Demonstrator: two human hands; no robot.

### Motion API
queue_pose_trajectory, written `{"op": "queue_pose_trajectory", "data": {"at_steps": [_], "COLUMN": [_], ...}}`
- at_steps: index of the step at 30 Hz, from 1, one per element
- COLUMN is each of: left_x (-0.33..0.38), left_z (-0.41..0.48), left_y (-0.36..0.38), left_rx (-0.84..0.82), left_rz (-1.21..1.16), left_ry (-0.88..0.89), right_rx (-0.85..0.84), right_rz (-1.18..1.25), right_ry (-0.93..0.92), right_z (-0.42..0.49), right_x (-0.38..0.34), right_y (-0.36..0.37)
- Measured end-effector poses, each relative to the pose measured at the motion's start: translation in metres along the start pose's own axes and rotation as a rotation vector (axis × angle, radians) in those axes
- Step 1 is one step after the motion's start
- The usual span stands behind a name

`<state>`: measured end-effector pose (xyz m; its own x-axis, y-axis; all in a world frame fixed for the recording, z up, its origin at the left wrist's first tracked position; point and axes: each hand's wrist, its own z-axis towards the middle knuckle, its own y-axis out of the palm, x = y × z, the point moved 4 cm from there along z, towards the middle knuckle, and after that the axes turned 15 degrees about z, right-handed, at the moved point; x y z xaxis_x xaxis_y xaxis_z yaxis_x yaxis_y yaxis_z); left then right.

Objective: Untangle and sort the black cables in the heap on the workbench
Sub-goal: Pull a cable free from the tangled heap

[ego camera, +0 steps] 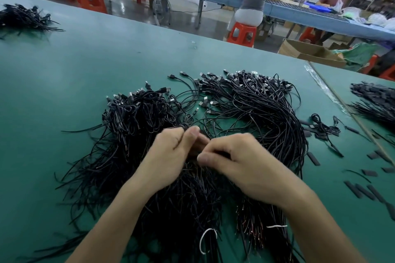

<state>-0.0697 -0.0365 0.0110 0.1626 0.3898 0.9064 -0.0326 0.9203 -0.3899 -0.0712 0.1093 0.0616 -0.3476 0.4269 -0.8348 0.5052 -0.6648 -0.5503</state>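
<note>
Black cables [245,113] are piled in a tangled heap on the green workbench [85,66], with plug ends fanned along the heap's far side and bare wire ends trailing toward its near side. Over the heap's middle, a few strands are pinched between the thumb and fingers of the left hand [171,156]. The right hand [239,164], close beside it, is curled round strands there. Which strands are held cannot be told through the blur.

The step is judged to be the freeing of one cable. It is best done if the strand is followed to its plug end and drawn out slowly along its length, with loops lifted off rather than pulled tight.

Short black sleeves [363,190] are scattered right of the heap, and a second bundle [376,100] lies further right, well apart.
</note>
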Motion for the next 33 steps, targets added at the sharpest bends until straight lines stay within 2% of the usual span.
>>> {"op": "queue_pose_trajectory", "data": {"at_steps": [6,11,16,20,25,27,29,32,33], "left_x": [0.007,0.01,0.01,0.01,0.002,0.0,0.002,0.001,0.001], "left_z": [-0.007,-0.014,-0.017,-0.016,-0.006,-0.005,0.002,0.005,0.002], "left_y": [0.013,0.007,0.008,0.012,0.016,0.011,0.012,0.02,0.023], "left_rx": [-0.342,-0.532,-0.638,-0.6,-0.286,-0.225,-0.236,-0.374,-0.425], "left_rz": [-0.04,-0.297,-0.398,-0.454,-0.226,-0.222,-0.319,-0.307,-0.37], "left_ry": [-0.057,-0.05,-0.033,-0.05,-0.046,-0.055,-0.132,-0.295,-0.291], "right_rx": [0.267,0.073,-0.08,-0.087,0.014,0.047,0.054,0.096,0.105], "right_rz": [0.207,0.457,0.398,0.342,0.213,0.187,0.179,0.154,0.15], "right_ry": [-0.139,-0.116,-0.069,-0.038,-0.038,-0.068,-0.104,-0.158,-0.166], "right_z": [0.0,0.003,0.002,0.002,0.004,0.004,0.006,0.009,0.011], "right_x": [0.002,0.008,0.009,0.009,0.013,0.012,0.008,0.003,0.001], "right_y": [-0.02,-0.014,-0.011,-0.012,-0.013,-0.012,-0.007,-0.002,-0.002]}}
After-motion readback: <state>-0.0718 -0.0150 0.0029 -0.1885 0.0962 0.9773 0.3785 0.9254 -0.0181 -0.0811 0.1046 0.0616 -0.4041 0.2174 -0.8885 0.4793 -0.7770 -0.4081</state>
